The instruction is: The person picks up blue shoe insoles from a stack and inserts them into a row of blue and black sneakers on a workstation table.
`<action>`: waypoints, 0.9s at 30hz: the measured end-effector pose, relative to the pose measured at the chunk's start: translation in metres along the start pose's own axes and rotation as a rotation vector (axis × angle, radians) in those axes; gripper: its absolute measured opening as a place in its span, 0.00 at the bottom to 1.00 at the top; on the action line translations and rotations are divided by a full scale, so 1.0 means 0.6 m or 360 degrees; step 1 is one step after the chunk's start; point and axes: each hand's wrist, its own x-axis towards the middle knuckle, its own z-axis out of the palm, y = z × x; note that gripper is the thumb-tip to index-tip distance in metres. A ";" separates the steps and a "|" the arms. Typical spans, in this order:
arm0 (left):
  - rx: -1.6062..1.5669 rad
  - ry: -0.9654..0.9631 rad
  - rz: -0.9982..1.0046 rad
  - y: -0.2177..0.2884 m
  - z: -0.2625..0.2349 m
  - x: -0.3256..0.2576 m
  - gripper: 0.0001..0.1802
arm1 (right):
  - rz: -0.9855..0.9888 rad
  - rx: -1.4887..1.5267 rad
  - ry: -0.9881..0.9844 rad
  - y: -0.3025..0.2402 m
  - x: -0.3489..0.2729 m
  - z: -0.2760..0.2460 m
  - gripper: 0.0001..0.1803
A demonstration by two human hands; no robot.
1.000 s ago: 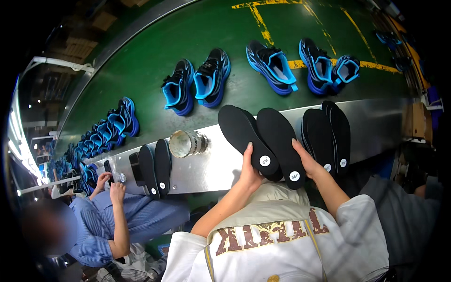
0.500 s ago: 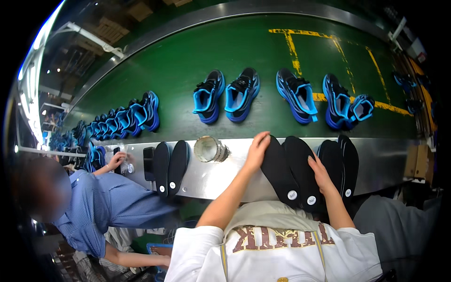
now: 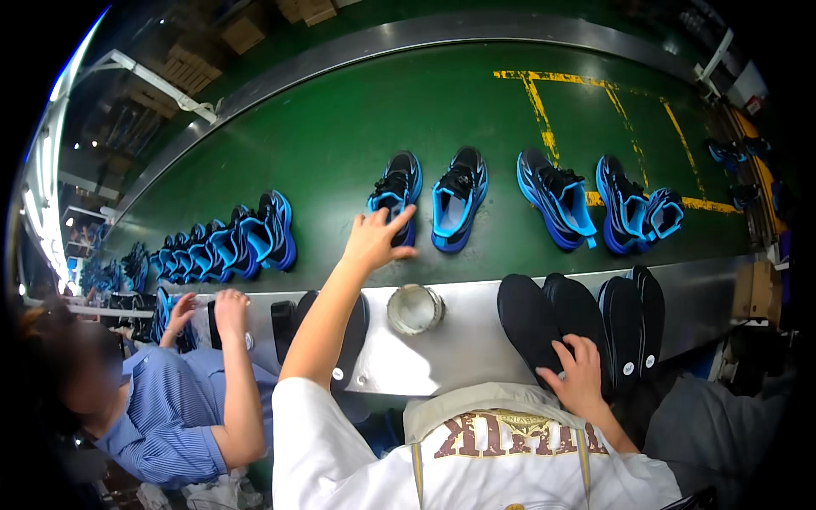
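Observation:
My left hand [image 3: 376,238] reaches over the green belt with its fingers spread, at the heel of a black and blue sneaker [image 3: 401,174]. It hides part of the heel; whether it touches the shoe I cannot tell. A matching sneaker [image 3: 461,204] stands just to its right. On the metal ledge, my right hand [image 3: 580,374] lies over the lower end of a pair of black insoles [image 3: 525,310], thumb and fingers apart. Another pair of black insoles [image 3: 648,314] with white round stickers lies right beside that hand.
Near the ledge's middle stands a round tin [image 3: 415,309]. More sneakers [image 3: 557,200] stand on the belt [image 3: 340,110] to the right, and a row of them [image 3: 225,246] at left. A co-worker in a blue striped shirt [image 3: 174,416] works close on my left.
My left hand has left the insoles and moved up and left to the sneaker. My right hand has slid down the insoles. The belt and ledge appear lower in view.

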 end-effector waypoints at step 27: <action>-0.2118 0.0275 -0.0888 0.072 0.172 0.235 0.16 | -0.0271 -0.0014 0.0418 -0.021 0.289 -0.024 0.05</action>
